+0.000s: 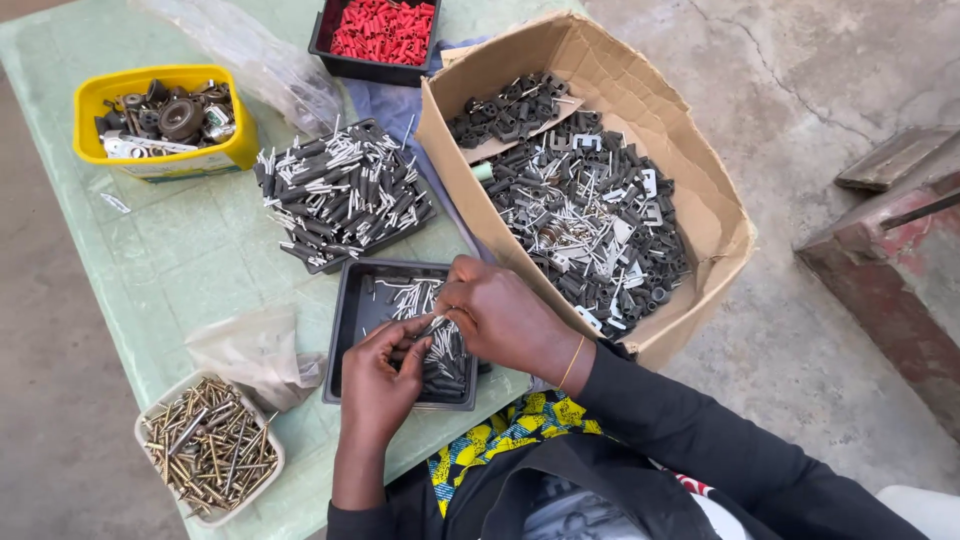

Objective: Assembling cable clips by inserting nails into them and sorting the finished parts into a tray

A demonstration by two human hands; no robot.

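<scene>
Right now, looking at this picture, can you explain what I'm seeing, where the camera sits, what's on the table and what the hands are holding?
There is no machine here, only a person's two bare hands, filmed from a camera on their head looking down. The left hand and right hand meet over a shallow black plastic tray of small grey-and-silver parts, pinching one between the fingers. On the pale green table also lie a fuller black tray of the same parts, a yellow tub of mixed metal bits, a white tub of brass-coloured screws, a black tray of red plastic plugs and an open cardboard box.
</scene>
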